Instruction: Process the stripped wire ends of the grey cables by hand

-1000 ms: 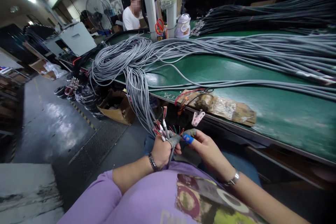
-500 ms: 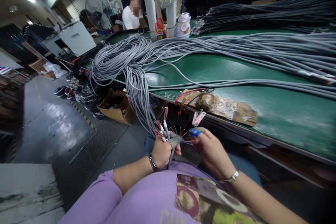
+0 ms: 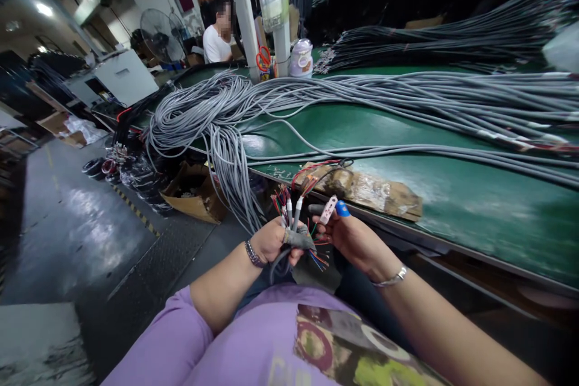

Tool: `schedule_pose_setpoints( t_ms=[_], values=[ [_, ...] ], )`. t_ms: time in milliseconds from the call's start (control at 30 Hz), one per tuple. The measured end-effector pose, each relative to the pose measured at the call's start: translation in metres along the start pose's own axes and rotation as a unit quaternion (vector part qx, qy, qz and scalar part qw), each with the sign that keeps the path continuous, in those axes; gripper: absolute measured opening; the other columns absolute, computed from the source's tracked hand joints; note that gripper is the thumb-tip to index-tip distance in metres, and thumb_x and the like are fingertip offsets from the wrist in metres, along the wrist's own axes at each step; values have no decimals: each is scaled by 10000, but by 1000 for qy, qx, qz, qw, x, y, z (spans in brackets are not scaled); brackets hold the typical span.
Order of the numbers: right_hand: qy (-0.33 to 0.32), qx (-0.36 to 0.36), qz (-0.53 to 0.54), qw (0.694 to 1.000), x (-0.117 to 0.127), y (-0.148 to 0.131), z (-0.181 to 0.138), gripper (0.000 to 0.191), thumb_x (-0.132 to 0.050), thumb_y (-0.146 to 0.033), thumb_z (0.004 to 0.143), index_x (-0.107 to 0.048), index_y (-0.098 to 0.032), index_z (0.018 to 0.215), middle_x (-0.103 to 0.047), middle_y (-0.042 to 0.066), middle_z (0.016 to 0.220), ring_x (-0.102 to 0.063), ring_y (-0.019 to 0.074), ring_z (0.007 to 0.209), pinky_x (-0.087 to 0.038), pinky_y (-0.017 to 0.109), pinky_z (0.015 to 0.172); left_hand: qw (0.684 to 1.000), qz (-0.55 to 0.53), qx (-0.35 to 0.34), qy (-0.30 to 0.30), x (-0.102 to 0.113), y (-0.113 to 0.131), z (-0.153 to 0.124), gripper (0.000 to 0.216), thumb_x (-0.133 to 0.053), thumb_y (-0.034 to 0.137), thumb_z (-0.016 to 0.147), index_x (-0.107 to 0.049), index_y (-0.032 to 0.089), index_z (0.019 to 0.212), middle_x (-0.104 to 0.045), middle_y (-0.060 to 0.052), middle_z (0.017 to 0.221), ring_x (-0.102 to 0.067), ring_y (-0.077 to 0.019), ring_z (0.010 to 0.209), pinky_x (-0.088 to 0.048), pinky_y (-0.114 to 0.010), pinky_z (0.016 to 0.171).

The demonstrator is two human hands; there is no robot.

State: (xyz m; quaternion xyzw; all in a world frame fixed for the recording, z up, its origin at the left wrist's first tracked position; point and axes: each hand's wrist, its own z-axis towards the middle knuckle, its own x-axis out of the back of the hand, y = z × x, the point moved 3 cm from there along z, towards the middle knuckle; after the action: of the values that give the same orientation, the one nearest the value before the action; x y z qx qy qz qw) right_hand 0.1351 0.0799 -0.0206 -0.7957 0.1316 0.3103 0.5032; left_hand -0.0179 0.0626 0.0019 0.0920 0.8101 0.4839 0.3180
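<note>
The long green-topped workbench [image 3: 474, 205] runs from the far left to the near right, its front edge just beyond the hands and open dark floor [image 3: 76, 235] to the left. Across it lies a broad spread of grey cables [image 3: 362, 93], hanging over the edge in a thick bundle beside a brown cardboard box [image 3: 192, 190]. A flat strip of brown cardboard wrapped in clear tape [image 3: 375, 190] rests at the edge; no writing is legible. A person in a white shirt [image 3: 216, 42] sits far back.

The left hand [image 3: 271, 241] is fisted around grey cable ends with stripped coloured wires [image 3: 289, 211], held upright before the chest. The right hand [image 3: 350, 238], a blue cap on one fingertip, pinches a small pale pink clip [image 3: 329, 210] just beside those wires.
</note>
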Motion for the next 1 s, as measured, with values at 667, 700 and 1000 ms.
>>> schedule_pose_setpoints(
  t_ms=[667, 700, 1000],
  values=[
    [59, 84, 13, 995, -5, -7, 2, 376, -784, -543, 629, -690, -183, 682, -641, -1, 642, -548, 122, 613, -481, 256, 618, 997, 27, 34, -69, -7, -1, 25, 367, -795, 393, 542, -543, 126, 548, -525, -5, 381, -480, -124, 293, -378, -209, 297],
    [57, 84, 13, 995, -5, -7, 2, 378, -781, -546, 631, -688, -183, 682, -647, 3, 649, -552, 127, 615, -482, 263, 621, 997, 27, 36, -69, -7, -2, 25, 371, -795, 394, 538, -539, 126, 546, -526, -6, 382, -480, -125, 291, -376, -209, 295],
    [14, 22, 19, 999, -4, -4, -3, 457, -623, -664, 724, -666, -212, 772, -649, 10, 700, -582, 143, 615, -495, 264, 580, 998, 24, 36, -40, -7, -6, 20, 381, -794, 409, 527, -549, 123, 586, -528, -7, 384, -467, -123, 290, -388, -223, 298]
  ],
)
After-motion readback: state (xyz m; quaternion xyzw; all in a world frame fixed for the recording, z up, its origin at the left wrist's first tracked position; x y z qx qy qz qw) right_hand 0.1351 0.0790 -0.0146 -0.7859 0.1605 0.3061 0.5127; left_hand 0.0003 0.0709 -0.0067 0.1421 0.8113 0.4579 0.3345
